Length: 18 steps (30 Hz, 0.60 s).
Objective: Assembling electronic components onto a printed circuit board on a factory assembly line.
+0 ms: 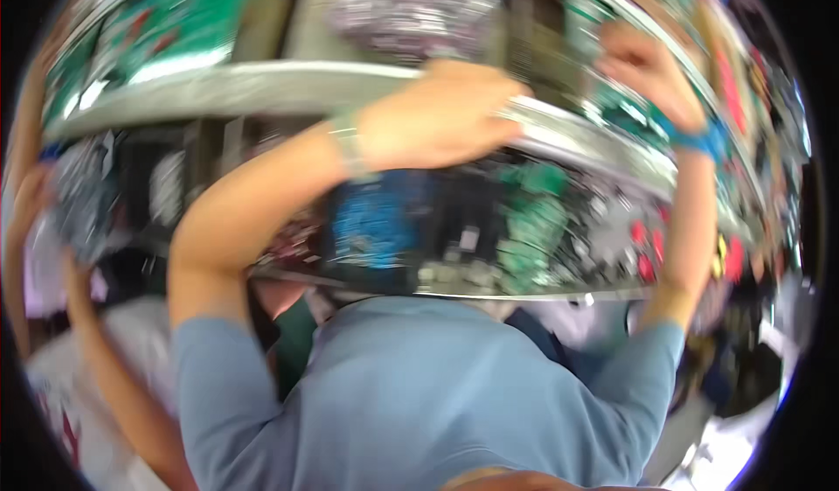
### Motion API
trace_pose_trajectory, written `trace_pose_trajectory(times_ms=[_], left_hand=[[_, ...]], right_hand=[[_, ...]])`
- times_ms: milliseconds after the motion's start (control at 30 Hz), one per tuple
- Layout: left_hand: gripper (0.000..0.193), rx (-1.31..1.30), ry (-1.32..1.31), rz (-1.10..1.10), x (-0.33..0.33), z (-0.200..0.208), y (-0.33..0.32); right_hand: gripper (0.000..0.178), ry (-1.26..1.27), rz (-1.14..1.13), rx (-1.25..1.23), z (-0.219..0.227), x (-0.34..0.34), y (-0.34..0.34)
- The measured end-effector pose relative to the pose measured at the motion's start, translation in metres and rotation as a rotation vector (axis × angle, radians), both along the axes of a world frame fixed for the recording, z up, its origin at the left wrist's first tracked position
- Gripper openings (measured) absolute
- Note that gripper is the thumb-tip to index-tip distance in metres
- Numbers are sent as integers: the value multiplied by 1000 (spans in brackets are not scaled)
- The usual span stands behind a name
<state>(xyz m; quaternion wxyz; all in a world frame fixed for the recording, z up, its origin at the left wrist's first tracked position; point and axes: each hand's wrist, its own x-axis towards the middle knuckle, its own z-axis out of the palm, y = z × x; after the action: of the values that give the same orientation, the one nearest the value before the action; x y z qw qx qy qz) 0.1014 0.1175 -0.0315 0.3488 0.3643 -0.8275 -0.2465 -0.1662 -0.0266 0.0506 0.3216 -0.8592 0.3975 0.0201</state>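
Note:
My left hand (pixel 446 115), with a pale band (pixel 347 146) at the wrist, is across the silvery front rail (pixel 262 89) of a shelf. Its fingers are curled together; motion blur hides whatever may be in them. Farther right and higher, my right hand (pixel 647 67) has its fingers bent inward beside green glossy packages (pixel 625 111). A blue band (pixel 699 139) circles that wrist. I cannot make out what, if anything, the right fingers hold. Behind the rail, near my left hand, lies a clear plastic bag of purplish-grey pieces (pixel 419 19).
Below the rail, a lower row holds blue packed items (pixel 376 220), green bagged items (pixel 533 224) and small red pieces (pixel 647 251). Green packages (pixel 175 24) fill the upper left. Another person's arm (pixel 122 386) rises close by on my left, near a greyish bag (pixel 83 198).

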Motion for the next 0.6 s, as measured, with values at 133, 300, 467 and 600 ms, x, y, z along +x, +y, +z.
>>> trace_pose_trajectory(times_ms=[133, 300, 467, 600], left_hand=[[33, 22, -8, -86, 1, 7, -4], [35, 59, -57, -56, 0, 11, -5], [36, 199, -136, -74, 0, 19, -3], [36, 158, -136, -70, 1, 16, -2]], right_hand=[[13, -125, 99, -187, 4, 2, 12], [10, -5, 235, -201, 13, -3, 19], [11, 54, 320, -222, 13, 0, 15], [11, 50, 294, -203, 14, 8, 15]])
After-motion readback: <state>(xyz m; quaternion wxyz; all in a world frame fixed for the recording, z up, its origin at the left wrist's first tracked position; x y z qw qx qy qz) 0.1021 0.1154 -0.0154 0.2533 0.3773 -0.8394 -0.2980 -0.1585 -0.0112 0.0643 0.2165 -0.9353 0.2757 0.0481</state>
